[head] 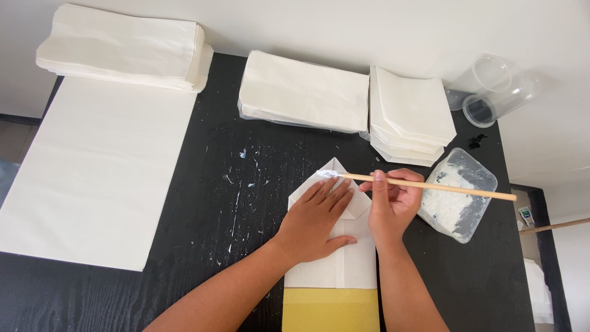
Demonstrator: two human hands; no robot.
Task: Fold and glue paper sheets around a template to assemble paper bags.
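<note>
A clear plastic wrap (295, 120) enclosed the stack of white paper at the back middle of the black table (203, 203), showing as a glossy fringe along the stack's front and left sides. Near the right edge sat a shallow, square clear plastic tub (460, 193) with rounded corners, smeared inside with white paste. At the back right corner, two clear round plastic cups (491, 89) lay tipped on their sides, partly past the table's edge. Beyond the right edge, a small packet (526, 216), white with green and blue marks, lay on the floor.
</note>
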